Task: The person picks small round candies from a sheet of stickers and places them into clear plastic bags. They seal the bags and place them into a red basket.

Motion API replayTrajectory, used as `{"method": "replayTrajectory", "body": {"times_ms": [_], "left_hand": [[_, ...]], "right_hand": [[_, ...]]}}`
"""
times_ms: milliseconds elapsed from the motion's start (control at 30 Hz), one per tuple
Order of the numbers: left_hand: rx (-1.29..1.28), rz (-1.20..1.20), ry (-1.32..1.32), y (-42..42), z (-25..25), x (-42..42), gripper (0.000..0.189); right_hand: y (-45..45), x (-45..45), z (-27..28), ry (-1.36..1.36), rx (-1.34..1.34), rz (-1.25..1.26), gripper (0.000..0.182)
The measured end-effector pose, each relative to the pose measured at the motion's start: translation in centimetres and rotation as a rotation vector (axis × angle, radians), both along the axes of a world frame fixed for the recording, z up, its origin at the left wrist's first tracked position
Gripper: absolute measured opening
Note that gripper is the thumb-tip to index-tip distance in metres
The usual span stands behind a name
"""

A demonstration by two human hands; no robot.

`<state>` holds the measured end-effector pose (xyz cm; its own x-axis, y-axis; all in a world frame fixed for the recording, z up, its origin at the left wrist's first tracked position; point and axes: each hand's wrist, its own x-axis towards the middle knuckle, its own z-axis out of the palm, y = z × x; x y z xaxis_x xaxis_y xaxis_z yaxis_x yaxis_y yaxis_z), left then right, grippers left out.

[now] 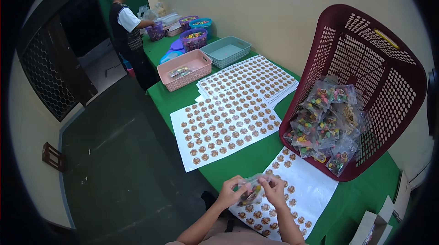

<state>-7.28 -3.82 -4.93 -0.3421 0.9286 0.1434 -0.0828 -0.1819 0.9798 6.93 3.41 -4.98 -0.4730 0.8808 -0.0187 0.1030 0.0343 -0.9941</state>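
Between my two hands is a clear plastic bag of colourful small pieces, apparently candy. My left hand grips its left side, and my right hand pinches its upper right edge. Beneath them lies a sheet of round stickers, with part of its area bare of stickers. A second sticker sheet is spread further up the table, overlapping a stack of similar sheets. To the right, a maroon perforated plastic basket leans tilted and holds a heap of filled clear bags.
A pink tray with a few packets and a grey-green tray stand on the green-covered table. Beyond them are tubs of colourful pieces. A person stands at the far end, reaching into a purple tub. An open cardboard box sits lower right.
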Motion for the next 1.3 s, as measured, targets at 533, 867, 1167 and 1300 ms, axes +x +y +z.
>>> {"method": "replayTrajectory", "body": {"times_ms": [533, 867, 1167, 1300], "left_hand": [[-0.096, -0.102, 0.069, 4.0, 3.0, 2.7, 0.046], [-0.122, -0.218, 0.014, 4.2, 5.1, 1.2, 0.029], [-0.157, -0.176, 0.256, 6.7, 2.4, -9.8, 0.019], [-0.181, -0.214, -0.014, 7.7, 1.9, -14.9, 0.014]], "right_hand": [[0.6, 5.5, 4.3, 0.117, -0.048, -0.371, 0.023], [-0.1, 0.5, 4.3, 0.051, 0.266, -0.39, 0.034], [3.2, -9.7, 0.7, 0.312, -0.207, 0.062, 0.023], [3.8, -16.0, -0.3, 0.356, -0.146, -0.21, 0.019]]}}
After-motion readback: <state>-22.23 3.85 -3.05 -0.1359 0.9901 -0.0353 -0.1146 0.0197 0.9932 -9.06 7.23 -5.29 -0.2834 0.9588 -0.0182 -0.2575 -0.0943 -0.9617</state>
